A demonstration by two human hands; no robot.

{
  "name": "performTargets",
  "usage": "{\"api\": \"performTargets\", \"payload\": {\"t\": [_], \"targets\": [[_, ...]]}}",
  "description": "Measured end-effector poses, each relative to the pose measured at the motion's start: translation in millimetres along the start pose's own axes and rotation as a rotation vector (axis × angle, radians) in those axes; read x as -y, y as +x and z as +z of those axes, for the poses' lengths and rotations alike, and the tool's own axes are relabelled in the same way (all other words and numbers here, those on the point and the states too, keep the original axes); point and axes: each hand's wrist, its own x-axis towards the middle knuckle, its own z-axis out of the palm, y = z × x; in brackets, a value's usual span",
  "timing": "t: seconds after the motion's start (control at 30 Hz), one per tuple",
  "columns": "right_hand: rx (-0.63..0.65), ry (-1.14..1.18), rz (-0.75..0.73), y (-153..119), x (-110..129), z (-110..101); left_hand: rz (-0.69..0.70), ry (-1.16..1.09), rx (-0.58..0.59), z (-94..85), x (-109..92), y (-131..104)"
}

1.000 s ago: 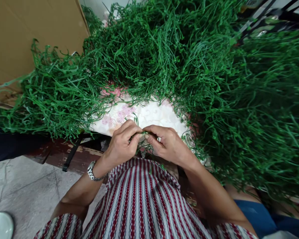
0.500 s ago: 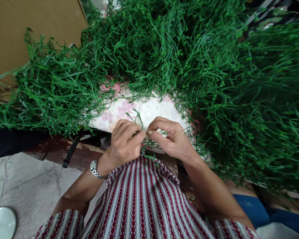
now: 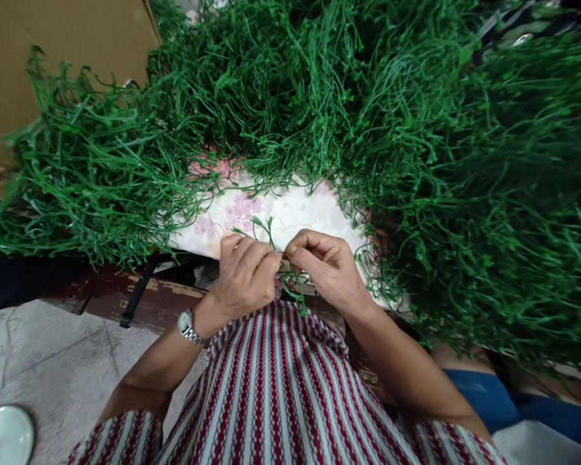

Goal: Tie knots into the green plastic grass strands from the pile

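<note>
My left hand [image 3: 248, 274] is closed, its fingers pinching thin green plant stems [image 3: 270, 234] whose forked tips stick out above the knuckles. Thumb and forefinger of my right hand [image 3: 330, 270] pinch the same stems just to the right, so the fingertips nearly meet. More green strands hang below the fingers, in front of my striped apron. Where the stems join is hidden by the fingers. Beneath the hands lies a white cloth [image 3: 290, 206] with pink flowers. A dense heap of green, grass-like stems [image 3: 319, 84] surrounds it on the left, back and right.
A brown cardboard box [image 3: 72, 39] stands at the back left. The worn wooden edge [image 3: 126, 297] of the table, with a black strap [image 3: 138, 297], runs along the near left. A pale round dish [image 3: 4, 433] is low at the left, and something blue [image 3: 484, 394] lies at the right.
The left hand has rolled over slightly, its knuckles now turned more upward. The strands under the fingers have swung lower. Both hands still pinch the stems, and the view has shifted a little.
</note>
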Motion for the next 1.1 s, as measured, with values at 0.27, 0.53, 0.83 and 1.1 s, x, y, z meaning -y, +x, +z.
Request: {"api": "performTargets", "payload": {"t": [0.27, 0.53, 0.83, 1.1], "targets": [[0.019, -0.343, -0.263, -3.4, 8.3, -21.3, -0.243, -0.197, 0.121, -5.6, 6.2, 5.5], [0.255, -0.473, -0.552, 4.3, 12.0, -10.0, -0.179, -0.228, 0.12, -7.3, -1.7, 6.5], [0.257, -0.683, -0.616, 1.5, -1.0, -13.6, -0.226, -0.324, 0.166, -16.2, -1.6, 8.2], [0.24, -0.721, -0.522, -3.5, -4.6, -9.4, -0.257, -0.339, 0.305, -18.9, -5.2, 9.6]]}}
